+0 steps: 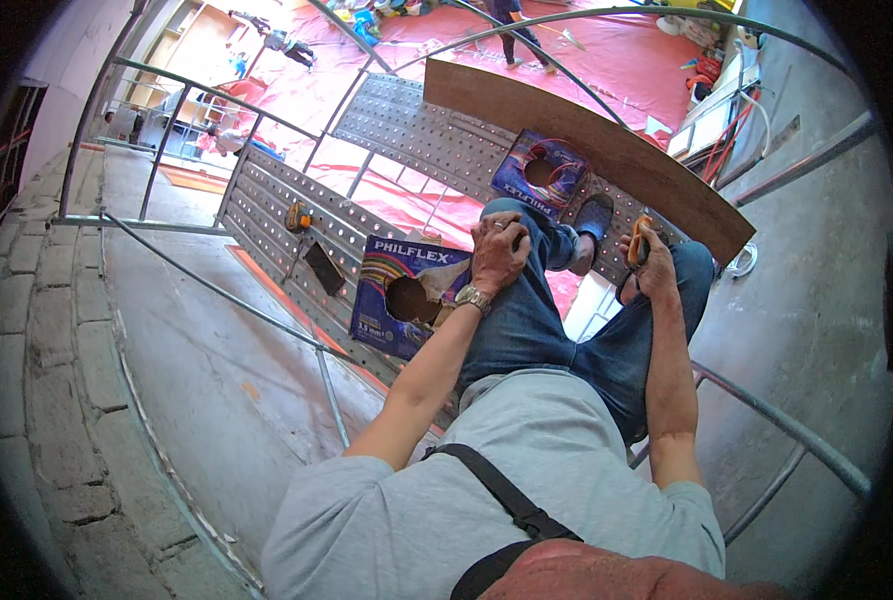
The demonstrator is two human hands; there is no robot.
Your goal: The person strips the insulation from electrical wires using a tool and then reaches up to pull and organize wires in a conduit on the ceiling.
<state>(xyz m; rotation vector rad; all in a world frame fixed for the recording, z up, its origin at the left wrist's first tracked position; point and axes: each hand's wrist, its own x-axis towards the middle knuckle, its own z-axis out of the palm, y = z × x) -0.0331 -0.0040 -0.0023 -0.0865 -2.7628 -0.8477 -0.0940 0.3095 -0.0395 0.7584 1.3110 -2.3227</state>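
Beside my left knee, my left hand (498,258) has its fingers curled inward; whatever may be between them is hidden. My right hand (652,268) is closed around a hand tool with orange and black grips (643,238), above my right knee; its working end cannot be made out. Next to my left wrist lies a blue-purple wire box (376,300) with a round hole and torn cardboard. A second wire box (514,168), also with a round hole, rests beyond my left knee. Left of the nearer box are a dark flat rectangular thing (323,269) and a small yellow-and-black object (298,217).
Perforated metal scaffold planks (396,110) lie under the boxes, with a long brown board (586,130) along the far right. Metal scaffold tubes (766,405) surround me. Well below spreads a red floor covering (416,45), where a person (514,35) walks. Walls stand on both sides.
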